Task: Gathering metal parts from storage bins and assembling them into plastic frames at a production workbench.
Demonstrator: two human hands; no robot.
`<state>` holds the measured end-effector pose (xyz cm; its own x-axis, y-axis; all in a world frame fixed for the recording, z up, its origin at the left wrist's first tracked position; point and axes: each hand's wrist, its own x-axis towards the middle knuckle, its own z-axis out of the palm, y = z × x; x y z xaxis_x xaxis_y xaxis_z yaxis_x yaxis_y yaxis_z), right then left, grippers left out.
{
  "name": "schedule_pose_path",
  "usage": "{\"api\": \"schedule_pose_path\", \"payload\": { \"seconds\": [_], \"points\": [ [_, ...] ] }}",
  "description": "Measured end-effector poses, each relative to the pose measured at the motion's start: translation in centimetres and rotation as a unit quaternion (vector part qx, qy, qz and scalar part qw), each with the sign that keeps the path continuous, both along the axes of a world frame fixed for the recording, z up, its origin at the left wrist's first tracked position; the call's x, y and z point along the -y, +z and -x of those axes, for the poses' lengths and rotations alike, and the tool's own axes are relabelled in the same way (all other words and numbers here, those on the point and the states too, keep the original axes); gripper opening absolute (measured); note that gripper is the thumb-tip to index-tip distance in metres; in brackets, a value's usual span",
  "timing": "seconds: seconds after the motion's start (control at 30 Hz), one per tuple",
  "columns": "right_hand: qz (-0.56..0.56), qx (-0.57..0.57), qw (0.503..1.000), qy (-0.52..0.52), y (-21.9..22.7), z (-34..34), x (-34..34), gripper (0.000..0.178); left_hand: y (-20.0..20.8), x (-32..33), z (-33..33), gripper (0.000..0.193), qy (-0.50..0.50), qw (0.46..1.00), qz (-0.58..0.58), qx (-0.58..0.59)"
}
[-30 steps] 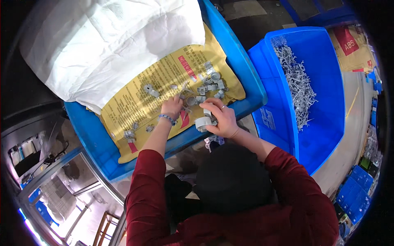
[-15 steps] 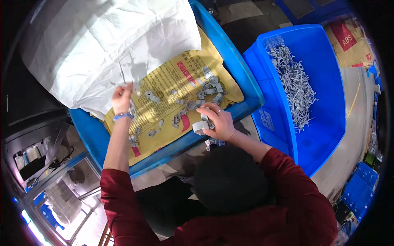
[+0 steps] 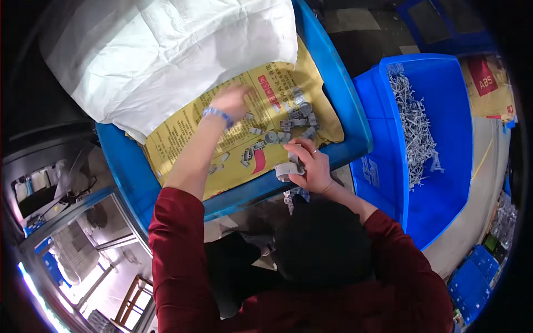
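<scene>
The right hand [image 3: 313,169] clamps thumb and fingers on a pale grey ring-shaped part [image 3: 285,171] just off the near right edge of the yellow printed sack [image 3: 183,150]. The left hand [image 3: 230,102] hovers over the sack's middle, blurred; I cannot tell whether its fingers are apart or together. Loose grey moulded parts [image 3: 300,121] lie mostly on the sack's right half. A white sheet [image 3: 166,66] covers the sack's far left side; right of the sack, a blue bin [image 3: 377,122] holds thin grey branching pieces [image 3: 413,133].
</scene>
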<state>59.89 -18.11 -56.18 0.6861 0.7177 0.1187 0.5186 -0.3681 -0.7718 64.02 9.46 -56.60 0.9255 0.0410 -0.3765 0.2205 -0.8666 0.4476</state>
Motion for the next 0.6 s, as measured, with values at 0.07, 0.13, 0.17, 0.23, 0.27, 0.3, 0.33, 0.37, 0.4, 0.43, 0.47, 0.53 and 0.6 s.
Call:
{"api": "schedule_pose_path", "payload": {
  "seconds": [0.07,0.13,0.17,0.23,0.27,0.3,0.33,0.37,0.4,0.43,0.47,0.53,0.6],
  "points": [
    [-0.007,0.003,1.0,0.005,-0.3,0.1,0.0,0.06,-6.4,-2.1,4.1,0.051,-0.056,0.982,-0.171,-0.055],
    [-0.015,0.01,1.0,0.015,-0.4,-0.1,0.0,0.06,-11.6,-3.8,8.0,0.05,-0.059,0.971,-0.23,-0.027],
    [-0.023,0.008,0.999,0.022,-0.5,0.1,-0.5,0.064,-13.4,-5.5,9.8,0.047,-0.069,0.97,-0.232,-0.004],
    [-0.011,0.018,0.999,0.029,-0.3,-0.4,-0.1,0.067,-14.2,-5.2,9.9,0.044,-0.083,0.973,-0.215,0.027],
    [-0.004,0.02,0.999,0.029,-0.1,-0.6,-0.1,0.067,-14.4,-5.5,10.0,0.039,-0.06,0.972,-0.228,-0.02],
    [0.0,0.013,0.999,0.031,-0.1,-0.8,0.2,0.068,-13.9,-5.0,9.7,0.033,-0.038,0.968,-0.238,-0.07],
    [-0.002,0.004,0.999,0.035,-0.1,-0.8,0.2,0.068,-13.3,-4.8,9.5,0.033,-0.036,0.968,-0.236,-0.073],
    [-0.001,0.002,0.999,0.037,0.0,-0.9,0.3,0.068,-12.7,-4.5,8.9,0.03,0.034,0.986,-0.126,-0.106],
    [-0.006,0.002,0.999,0.039,0.2,-1.0,0.2,0.069,-12.1,-4.2,8.4,0.028,0.103,0.985,-0.016,-0.135],
    [-0.008,0.001,0.999,0.039,0.1,-0.9,0.1,0.069,-11.7,-2.3,9.0,0.023,0.059,0.994,0.084,-0.027],
    [-0.006,0.0,0.999,0.039,0.1,-0.7,0.2,0.069,-11.8,-0.2,8.8,0.025,0.0,0.992,0.124,-0.038],
    [-0.005,0.005,1.0,0.029,-0.2,-0.7,0.1,0.058,-11.0,4.6,7.8,0.035,-0.076,0.988,0.12,-0.057],
    [-0.011,0.01,1.0,0.028,-0.5,-0.5,0.2,0.058,-11.3,8.2,7.1,0.042,-0.094,0.991,0.078,-0.059]
  ]
}}
